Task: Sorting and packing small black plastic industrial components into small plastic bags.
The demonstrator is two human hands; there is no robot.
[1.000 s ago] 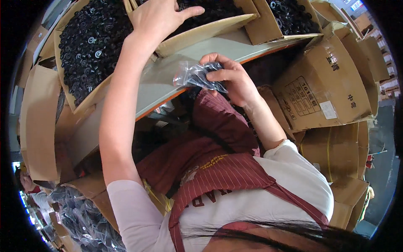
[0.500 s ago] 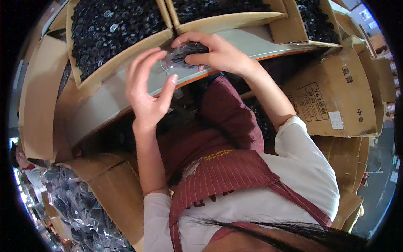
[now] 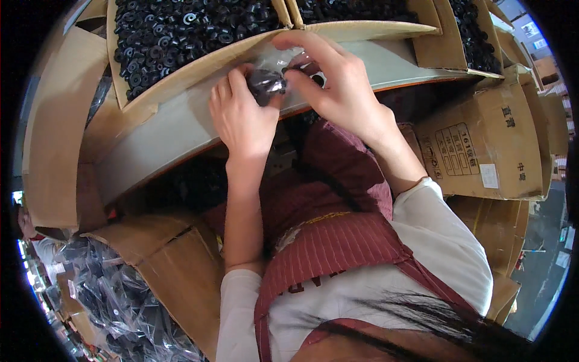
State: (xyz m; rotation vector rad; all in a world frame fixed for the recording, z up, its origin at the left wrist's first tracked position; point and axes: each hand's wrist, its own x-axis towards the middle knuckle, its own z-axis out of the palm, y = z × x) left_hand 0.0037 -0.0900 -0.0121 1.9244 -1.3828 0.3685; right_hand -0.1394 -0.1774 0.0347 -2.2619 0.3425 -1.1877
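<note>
A small clear plastic bag [image 3: 266, 83] with dark parts in it is held over the pale ledge, in front of the cardboard boxes. My left hand [image 3: 244, 114] is closed around its left side, thumb and fingers pressing on the film. At the bag's upper right side, my right hand [image 3: 341, 84] is curled, with the thumb against the film and the index finger arched above. Dark pieces show between the right fingers; their exact kind is partly hidden.
Open cardboard boxes of black ring-shaped parts [image 3: 181, 36] stand behind the ledge [image 3: 169, 136]. A closed carton [image 3: 482, 142] is at the right. Bagged dark parts [image 3: 120, 295] fill a box at lower left. My apron [image 3: 332, 247] lies below my hands.
My left hand, spread and apart from the bag before, has moved right and closed on it. My right hand has shifted to the right side of the bag. The view has shifted slightly.
</note>
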